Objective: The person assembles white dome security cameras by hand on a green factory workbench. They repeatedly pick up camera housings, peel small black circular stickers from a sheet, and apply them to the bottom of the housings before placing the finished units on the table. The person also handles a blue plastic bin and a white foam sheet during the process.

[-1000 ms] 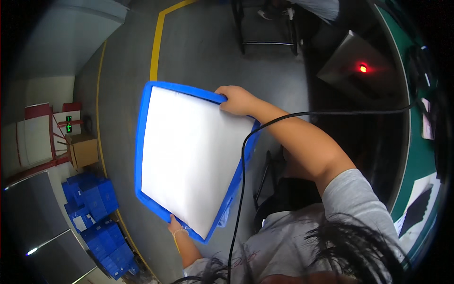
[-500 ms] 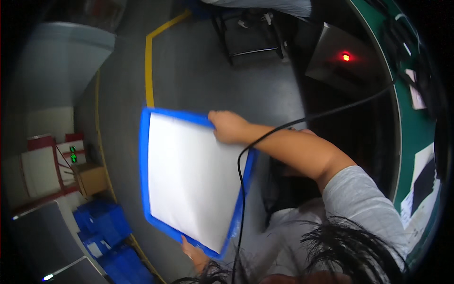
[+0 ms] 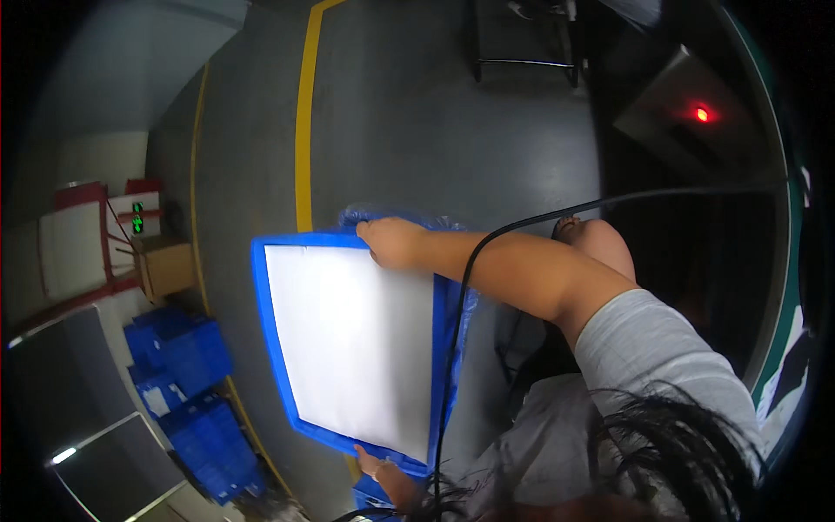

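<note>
A shallow blue tray [image 3: 259, 287] with a white sheet [image 3: 352, 339] covering its inside lies across the middle of the view. My right hand [image 3: 393, 243] is closed over its far rim, the arm stretched out across from the right. At the near rim, my left hand [image 3: 372, 463] grips the same tray; most of its fingers are hidden beneath the edge. Crinkled clear plastic film [image 3: 470, 304] over something blue shows past the tray's right and far sides. How the tray and this wrapped thing touch, I cannot tell.
A black cable [image 3: 557, 211] hangs across my right forearm and the tray's right side. Blue crates [image 3: 204, 435] stand stacked at left near a cardboard box [image 3: 165, 265]. A yellow line [image 3: 304, 130] marks the grey floor. A green-topped table [image 3: 787, 322] edges the right.
Both hands still hold the tray, which sits slightly lower in view and less turned. Plastic film over something blue now shows behind it. The surroundings have shifted with my head.
</note>
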A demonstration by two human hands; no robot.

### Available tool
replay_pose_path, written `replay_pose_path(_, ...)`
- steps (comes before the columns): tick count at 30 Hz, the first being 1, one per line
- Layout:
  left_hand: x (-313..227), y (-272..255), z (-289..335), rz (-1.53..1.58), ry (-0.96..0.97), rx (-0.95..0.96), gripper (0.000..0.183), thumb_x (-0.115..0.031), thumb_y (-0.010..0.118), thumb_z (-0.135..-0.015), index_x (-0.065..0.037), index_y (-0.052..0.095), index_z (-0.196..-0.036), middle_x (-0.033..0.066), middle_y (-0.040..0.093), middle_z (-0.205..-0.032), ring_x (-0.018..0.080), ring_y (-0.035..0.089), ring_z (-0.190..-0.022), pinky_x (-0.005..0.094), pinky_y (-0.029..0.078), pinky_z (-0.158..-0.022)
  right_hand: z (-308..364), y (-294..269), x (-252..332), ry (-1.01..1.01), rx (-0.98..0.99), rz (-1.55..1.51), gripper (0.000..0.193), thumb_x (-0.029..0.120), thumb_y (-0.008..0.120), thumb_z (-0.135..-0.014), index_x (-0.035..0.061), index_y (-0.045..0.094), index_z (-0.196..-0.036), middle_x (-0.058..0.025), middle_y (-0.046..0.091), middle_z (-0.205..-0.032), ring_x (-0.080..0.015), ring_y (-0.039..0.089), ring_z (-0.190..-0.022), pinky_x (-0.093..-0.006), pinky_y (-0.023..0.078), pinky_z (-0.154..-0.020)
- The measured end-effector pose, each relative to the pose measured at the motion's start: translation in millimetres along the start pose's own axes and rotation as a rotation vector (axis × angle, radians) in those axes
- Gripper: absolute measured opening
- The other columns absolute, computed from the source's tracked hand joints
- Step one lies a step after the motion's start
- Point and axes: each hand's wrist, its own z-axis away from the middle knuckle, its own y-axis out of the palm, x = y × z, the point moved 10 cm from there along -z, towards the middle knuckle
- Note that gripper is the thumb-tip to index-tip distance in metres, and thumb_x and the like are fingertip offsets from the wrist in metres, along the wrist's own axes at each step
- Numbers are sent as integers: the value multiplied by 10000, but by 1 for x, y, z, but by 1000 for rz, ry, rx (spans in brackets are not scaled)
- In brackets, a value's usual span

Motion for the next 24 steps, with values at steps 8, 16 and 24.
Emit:
replay_pose_path(8, 34, -20, -33, -79, -47, -80, 485, -284, 589, -806, 89, 500, -1102, 206, 543, -1096, 305, 574, -879, 406, 480, -763, 4, 20, -20, 87, 22, -30, 326, 124, 563, -758, 0, 491, -1050, -188, 563, -1015, -342, 530, -965, -388, 421, -832)
replay_pose_path(16, 9, -27, -72, -183, -8, -72, 512, -311, 586, -806, 91, 496, -1110, 206, 540, -1105, 300, 572, -888, 397, 475, -775, 14, 40, -2, 152, 22, -125, 348, 153, 597, -776, 0, 463, -1058, -180, 553, -1026, -335, 525, -976, -386, 418, -832)
replay_pose_path(24, 4, -38, -89, -263, 12, -80, 539, -339, 583, -806, 92, 492, -1117, 206, 536, -1114, 295, 569, -896, 389, 471, -787, 38, 39, 4, 166, 45, -231, 339, 179, 585, -796, -8, 469, -1055, -188, 557, -990, -330, 540, -943, -378, 424, -798)
